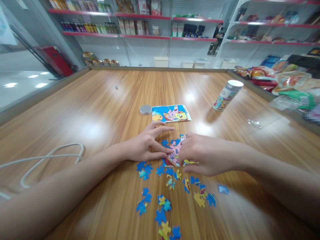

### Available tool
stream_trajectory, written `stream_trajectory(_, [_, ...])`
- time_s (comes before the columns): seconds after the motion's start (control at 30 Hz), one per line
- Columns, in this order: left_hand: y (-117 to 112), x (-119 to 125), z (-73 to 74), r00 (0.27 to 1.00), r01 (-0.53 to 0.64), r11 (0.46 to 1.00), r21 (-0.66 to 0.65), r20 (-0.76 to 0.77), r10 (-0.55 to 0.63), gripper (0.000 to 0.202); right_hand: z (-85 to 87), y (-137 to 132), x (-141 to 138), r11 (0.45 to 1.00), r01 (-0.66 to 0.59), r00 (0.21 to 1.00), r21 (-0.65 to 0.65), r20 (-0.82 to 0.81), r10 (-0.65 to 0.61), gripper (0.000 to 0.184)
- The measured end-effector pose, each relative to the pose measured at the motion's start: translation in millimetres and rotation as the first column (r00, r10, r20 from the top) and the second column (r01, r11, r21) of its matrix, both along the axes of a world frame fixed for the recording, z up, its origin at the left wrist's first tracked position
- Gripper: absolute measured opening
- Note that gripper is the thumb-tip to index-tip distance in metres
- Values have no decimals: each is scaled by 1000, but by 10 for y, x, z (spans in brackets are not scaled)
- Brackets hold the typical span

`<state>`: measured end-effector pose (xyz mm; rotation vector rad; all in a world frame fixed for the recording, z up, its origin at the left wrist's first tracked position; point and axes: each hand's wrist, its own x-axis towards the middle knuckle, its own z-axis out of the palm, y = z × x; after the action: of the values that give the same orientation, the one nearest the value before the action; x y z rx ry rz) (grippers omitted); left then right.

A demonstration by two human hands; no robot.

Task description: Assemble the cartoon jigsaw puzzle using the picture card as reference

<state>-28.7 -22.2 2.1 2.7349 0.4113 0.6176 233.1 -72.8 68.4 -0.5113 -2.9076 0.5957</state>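
Observation:
A partly assembled jigsaw puzzle [174, 149] with pink and blue cartoon figures lies flat in front of me. My left hand [146, 142] rests at its left side, fingers spread, with fingertips touching its surface. Over the puzzle's right part, my right hand [200, 153] is closed with curled fingers; whatever they may hold is hidden beneath them. Loose puzzle pieces [160, 216], mostly blue and some yellow, are scattered nearer to me. Beyond my hands lies a picture card [172, 113] with a similar cartoon scene.
A round metal lid [146, 109] sits beside the card. The cartoon-printed canister [227, 95] stands at the right. Clear plastic packaging [270, 125] and colourful bags [265, 76] lie along the right side. A white cable [52, 156] loops at the left. Stocked shelves [142, 36] stand behind the table.

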Motion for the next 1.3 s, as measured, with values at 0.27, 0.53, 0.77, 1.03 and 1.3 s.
stream_trajectory(0.27, [8, 14, -2, 1000, -5, 1000, -6, -3, 5, 24, -54, -388, -184, 993, 50, 988, 105, 139, -65, 10])
stream_trajectory(0.53, [5, 35, 18, 1000, -7, 1000, -24, 4, 7, 20, -260, -466, -335, 994, -45, 996, 97, 81, 37, 18])
stream_trajectory(0.77, [21, 16, -10, 1000, -7, 1000, -9, -4, 7, 22, -249, -481, -316, 995, -42, 998, 95, 45, 38, 19])
stream_trajectory(1.03, [31, 17, -17, 1000, 1, 1000, -10, 15, -1, 23, -287, -476, -334, 996, -79, 996, 47, 51, 76, 22])
stream_trajectory(1.3, [26, 25, -6, 1000, -1, 1000, -1, 11, 1, 20, -288, -484, -370, 997, 0, 1000, 82, 9, 0, 19])
